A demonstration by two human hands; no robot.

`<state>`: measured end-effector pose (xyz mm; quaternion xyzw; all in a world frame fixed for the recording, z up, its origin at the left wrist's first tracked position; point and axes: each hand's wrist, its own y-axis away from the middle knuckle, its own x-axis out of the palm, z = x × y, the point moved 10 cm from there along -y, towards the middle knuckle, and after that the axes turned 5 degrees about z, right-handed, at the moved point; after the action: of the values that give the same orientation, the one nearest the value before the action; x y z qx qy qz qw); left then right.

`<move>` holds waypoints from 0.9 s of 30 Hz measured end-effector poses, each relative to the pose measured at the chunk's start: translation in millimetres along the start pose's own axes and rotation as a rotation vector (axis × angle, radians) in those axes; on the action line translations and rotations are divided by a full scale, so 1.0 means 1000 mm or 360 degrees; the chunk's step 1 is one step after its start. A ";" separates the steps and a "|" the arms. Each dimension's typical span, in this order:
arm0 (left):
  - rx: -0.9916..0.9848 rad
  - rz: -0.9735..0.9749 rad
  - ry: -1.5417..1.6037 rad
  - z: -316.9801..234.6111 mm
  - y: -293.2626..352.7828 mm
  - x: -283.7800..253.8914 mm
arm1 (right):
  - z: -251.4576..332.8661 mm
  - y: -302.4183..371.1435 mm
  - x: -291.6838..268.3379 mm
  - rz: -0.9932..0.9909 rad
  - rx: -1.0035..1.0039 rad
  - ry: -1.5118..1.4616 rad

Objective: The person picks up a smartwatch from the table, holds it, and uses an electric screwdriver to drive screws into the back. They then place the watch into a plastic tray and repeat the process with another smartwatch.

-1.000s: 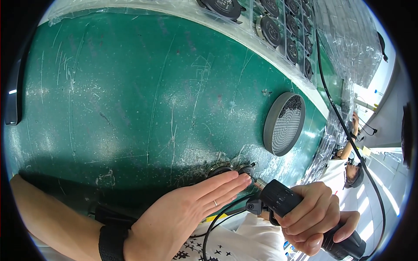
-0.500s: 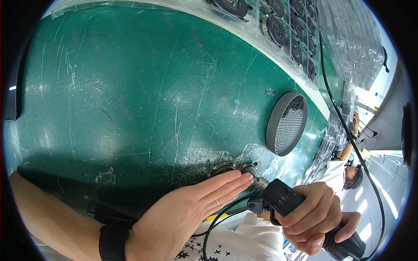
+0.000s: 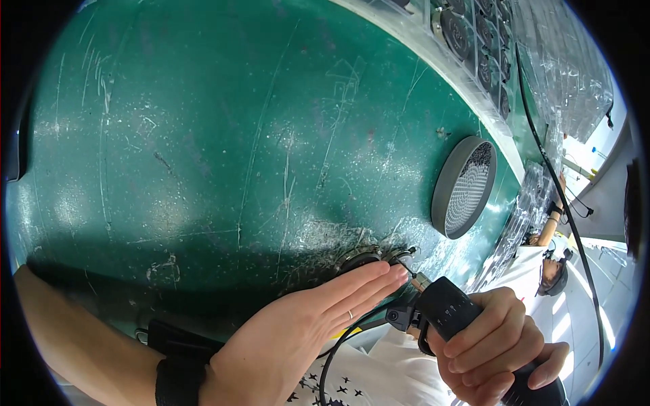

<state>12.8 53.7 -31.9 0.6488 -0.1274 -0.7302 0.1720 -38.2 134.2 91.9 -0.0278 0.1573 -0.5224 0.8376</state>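
Note:
My left hand (image 3: 291, 331) lies with its fingers straight and together over a round black part (image 3: 359, 260) on the bench, holding it; the thumb is hidden. A second rounded dark, shiny piece (image 3: 405, 256) shows just past the fingertips; whether the two are joined I cannot tell. Wrapped round a black electric screwdriver (image 3: 447, 308) is my right hand (image 3: 494, 338). The driver tilts, its thin bit pointing up-left to the part beside my left fingertips. Where the bit's tip meets it is too small to make out.
Right of centre on the scratched green bench (image 3: 189, 135) stands a grey round dish (image 3: 443, 193) with tiny dark pieces. A clear tray (image 3: 440, 74) of round black parts lies beyond. A black cable (image 3: 542, 149) hangs at right. Farther off is another person (image 3: 535, 271).
The view has shifted a little, so the bench, dish and tray sit differently in the picture. Both hands keep almost the same grip, and the bit stays beside my left fingertips.

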 end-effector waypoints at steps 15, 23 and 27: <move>0.0067 0.0003 0.0145 -0.012 -0.020 -0.003 | -0.014 0.008 -0.009 -0.0280 -0.0250 -0.0214; 0.0019 -0.0014 0.0168 -0.010 -0.017 -0.005 | -0.017 0.002 -0.004 0.0082 -0.0219 -0.0247; -0.0020 -0.0042 0.0150 -0.003 -0.011 -0.009 | -0.008 -0.003 -0.006 -0.0049 -0.0334 -0.0212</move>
<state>15.6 67.5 -29.0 0.6831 -0.1058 -0.7018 0.1722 -45.1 139.1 86.5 -0.1526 0.1546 -0.5128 0.8305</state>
